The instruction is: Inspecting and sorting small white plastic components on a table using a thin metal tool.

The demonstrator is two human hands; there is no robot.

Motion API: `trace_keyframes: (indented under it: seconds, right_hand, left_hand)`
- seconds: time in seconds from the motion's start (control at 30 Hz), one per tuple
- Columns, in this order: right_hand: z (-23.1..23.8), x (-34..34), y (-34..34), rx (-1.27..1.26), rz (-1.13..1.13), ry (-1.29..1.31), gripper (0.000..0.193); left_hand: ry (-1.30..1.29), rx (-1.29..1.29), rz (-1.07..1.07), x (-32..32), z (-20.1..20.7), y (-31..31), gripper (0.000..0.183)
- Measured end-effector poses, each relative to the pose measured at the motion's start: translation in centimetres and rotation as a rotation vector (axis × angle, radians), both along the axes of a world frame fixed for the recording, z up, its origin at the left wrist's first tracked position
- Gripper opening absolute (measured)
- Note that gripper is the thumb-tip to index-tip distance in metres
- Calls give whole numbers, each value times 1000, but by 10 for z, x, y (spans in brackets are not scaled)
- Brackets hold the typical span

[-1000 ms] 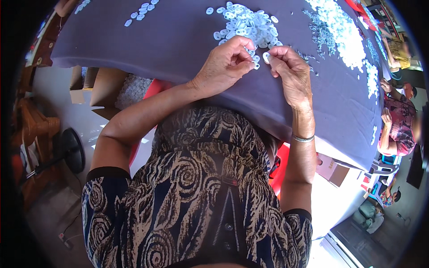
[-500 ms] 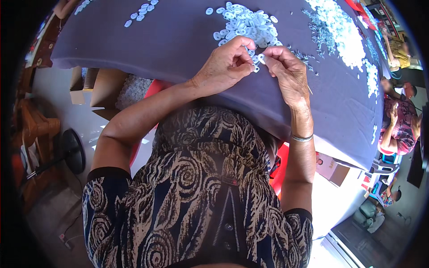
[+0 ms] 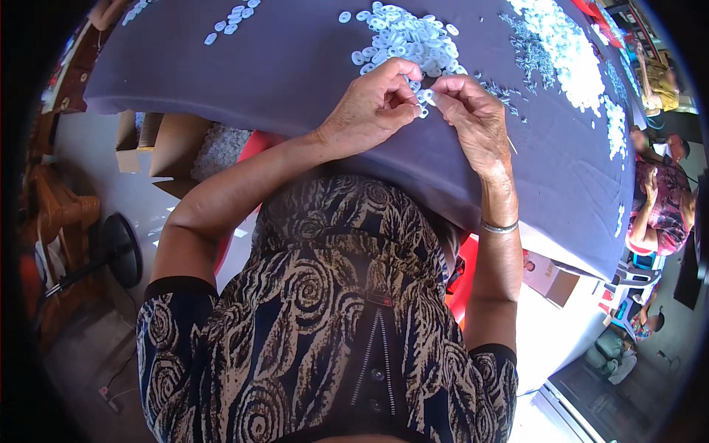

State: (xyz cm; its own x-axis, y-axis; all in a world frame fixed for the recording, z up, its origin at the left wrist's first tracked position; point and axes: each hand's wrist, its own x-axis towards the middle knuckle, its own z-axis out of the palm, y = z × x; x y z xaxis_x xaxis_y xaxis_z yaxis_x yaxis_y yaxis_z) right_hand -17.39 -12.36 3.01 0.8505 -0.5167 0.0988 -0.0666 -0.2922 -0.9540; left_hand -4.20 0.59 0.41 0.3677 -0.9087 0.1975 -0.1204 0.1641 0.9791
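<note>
Both hands meet over the near part of the dark cloth-covered table (image 3: 295, 81). My left hand (image 3: 378, 103) is closed, thumb and fingers pinching a small white oval piece with a hole (image 3: 422, 113). Close beside it, my right hand (image 3: 473, 118) pinches another white holed piece (image 3: 429, 96) between thumb and forefinger; the two pieces nearly touch. A thin pale stick (image 3: 512, 146) pokes out by the right hand's outer edge. Just beyond my fingers lies a heap of similar white oval pieces (image 3: 413, 40). Fingertips hide part of what I hold.
Small dark metal parts (image 3: 533, 55) lie right of the heap, beside a bright white pile (image 3: 576, 66). A few oval pieces (image 3: 233, 22) sit at the far left. Below the table's left edge stands an open cardboard box (image 3: 177, 144). Another person (image 3: 661, 199) sits at the right.
My right fingers have moved slightly left, bringing their white piece closer to the one in my left hand. The left hand stays in place.
</note>
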Motion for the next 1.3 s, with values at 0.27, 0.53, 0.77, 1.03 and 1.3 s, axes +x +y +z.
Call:
trace_keyframes:
  seconds: [0.27, 0.53, 0.77, 1.03, 1.3]
  right_hand:
    - [-3, -1, -1, -29, 28, -26, 7]
    - [1, -1, 0, -66, 21, -31, 8]
    - [-2, 0, 1, -46, 85, 5, 9]
    - [-3, -1, 4, -166, 72, 13, 20]
    - [2, 2, 12, -425, 30, -75, 30]
  left_hand:
    - [-11, -23, 5, -1, -1, 0, 33]
    - [-25, 2, -20, 1, -2, 2, 35]
    - [-3, -18, -15, 0, -4, 1, 35]
    - [134, 20, -1, 0, 1, 2, 33]
    - [204, -2, -46, 1, 1, 3, 29]
